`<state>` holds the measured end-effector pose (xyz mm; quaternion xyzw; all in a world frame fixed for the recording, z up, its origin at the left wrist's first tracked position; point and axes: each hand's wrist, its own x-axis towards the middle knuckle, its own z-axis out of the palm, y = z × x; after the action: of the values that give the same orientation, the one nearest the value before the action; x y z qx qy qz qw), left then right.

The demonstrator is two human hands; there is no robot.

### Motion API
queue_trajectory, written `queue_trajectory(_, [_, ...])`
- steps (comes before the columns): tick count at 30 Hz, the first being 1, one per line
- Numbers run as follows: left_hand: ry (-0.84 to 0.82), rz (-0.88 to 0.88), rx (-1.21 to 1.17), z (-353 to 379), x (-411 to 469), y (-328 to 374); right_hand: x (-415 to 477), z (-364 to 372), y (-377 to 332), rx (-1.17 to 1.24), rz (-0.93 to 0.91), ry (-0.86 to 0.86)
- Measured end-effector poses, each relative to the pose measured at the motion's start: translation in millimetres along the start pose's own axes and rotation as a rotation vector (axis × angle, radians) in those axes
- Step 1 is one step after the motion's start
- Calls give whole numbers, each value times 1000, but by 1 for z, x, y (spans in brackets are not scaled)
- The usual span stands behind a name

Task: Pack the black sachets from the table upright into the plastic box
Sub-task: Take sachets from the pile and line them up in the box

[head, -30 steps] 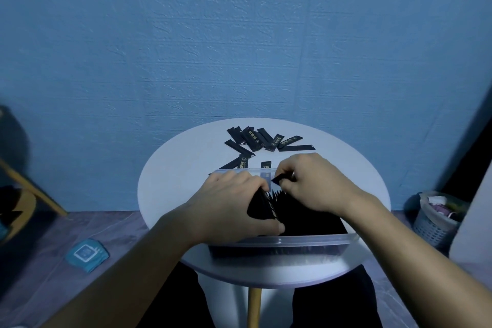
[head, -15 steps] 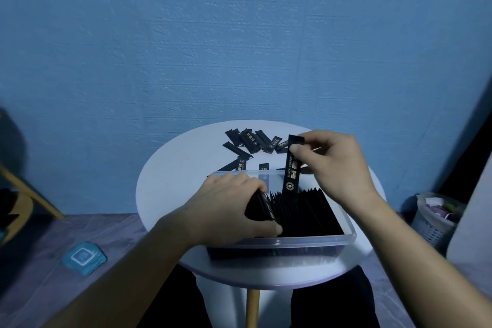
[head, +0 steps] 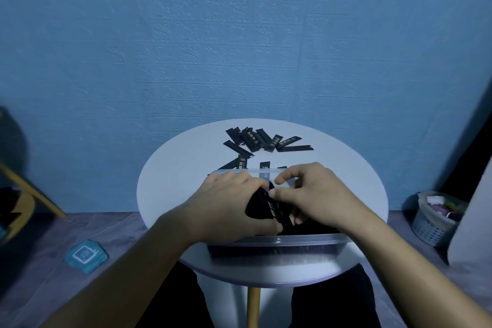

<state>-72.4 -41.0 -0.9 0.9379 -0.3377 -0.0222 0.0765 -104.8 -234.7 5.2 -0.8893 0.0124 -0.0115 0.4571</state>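
left hand [head: 226,205]: reached into the left part of the plastic box [head: 279,241]; a bunch of the packed sachets [head: 259,205] is gripped, with the fingers curled over its far edge and the thumb pressed under its near edge.
right hand [head: 314,194]: lowered into the box, just beside the left hand; the index finger is bent above the far rim, the thumb is stretched toward the gripped bunch, and the other fingers are dipped down among the sachets. Whether a sachet is pinched cannot be told.
packed sachets: stood on edge in a dark row along the box; the gripped bunch is tilted, and gold print is seen on its edges.
plastic box: clear and rectangular, set on the near half of the round white table [head: 173,189].
loose sachets [head: 266,140]: black with gold print, scattered flat and overlapping on the far side of the table, well apart from the hands; a few are laid just behind the far wall of the box.
floor: a small basket [head: 431,224] is seen at the right, a blue packet [head: 86,255] at the left.
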Motion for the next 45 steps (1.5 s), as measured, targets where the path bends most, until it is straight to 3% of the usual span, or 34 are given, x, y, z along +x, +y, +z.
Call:
queue_trajectory(13, [-67,-33,0,-3,4,8,-2,-12,-1,105,-32,-210])
queue_trajectory(19, [-44,-31,15,0,5,4,-11,-46,1,-57,-103,-332])
queue_trajectory(26, [-42,-31,6,2,6,4,-28,-73,4,-424,-120,-298])
queue_trajectory(45, [-29,-43,25,5,7,3,-17,-57,6,-469,-92,-434])
